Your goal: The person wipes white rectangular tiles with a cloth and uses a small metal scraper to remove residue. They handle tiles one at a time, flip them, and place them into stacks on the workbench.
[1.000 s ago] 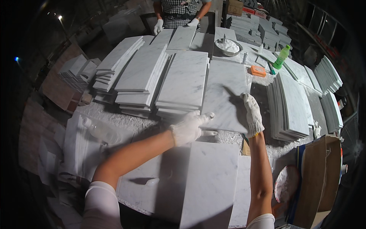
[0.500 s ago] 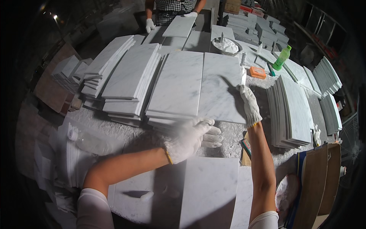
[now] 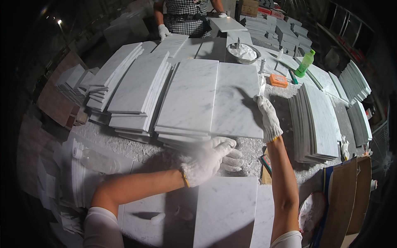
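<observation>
My left hand [image 3: 209,162], in a white knit glove, is at the near edge of a stack of marble tiles [image 3: 188,95]. Its fingers stretch rightward, slightly bent, and nothing shows in them; part of the hand is blurred. My right hand [image 3: 269,120], gloved too, closes round a narrow, pale putty knife [image 3: 262,84] pointing away from me; its handle is hidden in the glove. This hand lies along the right edge of a grey-veined marble tile [image 3: 237,103], where a smeared patch shows on the surface.
Tile stacks stand left [image 3: 138,89] and right [image 3: 312,124]. Farther back are a bowl of white paste [image 3: 244,53], an orange box [image 3: 278,80] and a green bottle [image 3: 305,64]. Across the table a gloved co-worker [image 3: 188,18] handles a tile [image 3: 228,25]. A cardboard box [image 3: 345,198] stands near right.
The co-worker's tile has moved to the right, and the co-worker's hands are farther apart. The view has shifted slightly. My hands keep nearly the same places at the tiles.
</observation>
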Available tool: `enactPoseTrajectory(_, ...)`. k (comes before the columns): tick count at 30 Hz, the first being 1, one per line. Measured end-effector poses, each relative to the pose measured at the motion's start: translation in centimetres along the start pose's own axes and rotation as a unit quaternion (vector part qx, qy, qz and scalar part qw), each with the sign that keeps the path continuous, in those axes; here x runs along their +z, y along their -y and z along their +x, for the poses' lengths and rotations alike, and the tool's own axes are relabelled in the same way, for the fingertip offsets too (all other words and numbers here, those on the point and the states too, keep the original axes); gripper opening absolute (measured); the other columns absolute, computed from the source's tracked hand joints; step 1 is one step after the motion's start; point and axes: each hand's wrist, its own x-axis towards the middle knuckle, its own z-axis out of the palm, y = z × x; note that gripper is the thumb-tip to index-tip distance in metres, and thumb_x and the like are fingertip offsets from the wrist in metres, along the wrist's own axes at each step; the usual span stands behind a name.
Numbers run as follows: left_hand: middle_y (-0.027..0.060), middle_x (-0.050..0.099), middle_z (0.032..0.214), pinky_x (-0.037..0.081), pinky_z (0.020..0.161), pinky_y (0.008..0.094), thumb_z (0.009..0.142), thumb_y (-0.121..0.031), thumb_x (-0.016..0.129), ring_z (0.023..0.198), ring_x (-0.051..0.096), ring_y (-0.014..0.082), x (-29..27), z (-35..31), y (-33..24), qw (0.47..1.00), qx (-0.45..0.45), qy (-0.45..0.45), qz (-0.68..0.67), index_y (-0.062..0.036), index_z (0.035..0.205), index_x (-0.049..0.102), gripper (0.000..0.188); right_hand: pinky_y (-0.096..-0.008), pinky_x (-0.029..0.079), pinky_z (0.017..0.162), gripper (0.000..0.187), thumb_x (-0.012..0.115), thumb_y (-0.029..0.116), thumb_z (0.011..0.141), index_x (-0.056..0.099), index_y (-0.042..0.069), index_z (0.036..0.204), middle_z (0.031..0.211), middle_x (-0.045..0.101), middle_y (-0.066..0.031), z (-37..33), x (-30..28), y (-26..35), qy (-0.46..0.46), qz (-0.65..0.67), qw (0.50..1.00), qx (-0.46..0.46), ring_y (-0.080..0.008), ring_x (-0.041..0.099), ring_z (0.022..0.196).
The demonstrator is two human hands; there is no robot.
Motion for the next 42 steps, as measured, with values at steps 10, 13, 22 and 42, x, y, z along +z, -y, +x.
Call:
enactPoseTrajectory(10,0.0201,0.067,0.113,0.062,0.087,0.0486,0.107,-0.016,0.053,0.097,0.073,0.0327,-0.3,0.6,0.3,0.999,-0.030,-0.012,0.006,-0.0017,0.123,0.051,0.022,-0.0538,0.046,0.109,0.027,0.066,0.022,0.102,0.067,-0.001,0.115,0.111,0.070,-0.0105,0.0,-1.1,-1.0,-0.030,0.011,0.999,0.006,-0.0359,0.066,0.113)
enactPoseTrajectory(13,0.0198,0.066,0.113,0.062,0.086,0.0469,0.107,-0.019,0.055,0.097,0.073,0.0322,-0.2,0.6,0.3,0.999,-0.041,-0.022,0.014,-0.0018,0.123,0.050,0.024,-0.0520,0.046,0.110,0.026,0.067,0.021,0.101,0.067,-0.001,0.114,0.111,0.069,-0.0095,-0.3,-1.2,-0.7,-0.049,-0.001,0.999,0.010,-0.0335,0.066,0.113)
enactPoseTrajectory(22,0.0226,0.065,0.114,0.064,0.083,0.0459,0.102,-0.024,0.065,0.096,0.073,0.0334,-0.5,1.1,0.6,0.999,-0.034,-0.033,-0.019,-0.0002,0.127,0.045,0.039,-0.0492,0.046,0.111,0.024,0.068,0.018,0.100,0.068,-0.001,0.114,0.108,0.069,-0.0072,0.9,-1.3,-0.1,0.018,0.048,0.998,-0.023,-0.0240,0.065,0.106)
enactPoseTrajectory(42,0.0224,0.064,0.121,0.062,0.079,0.0429,0.100,-0.035,0.069,0.098,0.073,0.0314,-1.2,1.3,1.3,0.999,-0.024,-0.025,-0.027,-0.0041,0.131,0.049,0.048,-0.0514,0.045,0.111,0.022,0.069,0.018,0.099,0.070,0.000,0.112,0.107,0.072,-0.0079,0.9,-2.4,-0.8,0.022,0.020,0.999,-0.034,-0.0294,0.068,0.108)
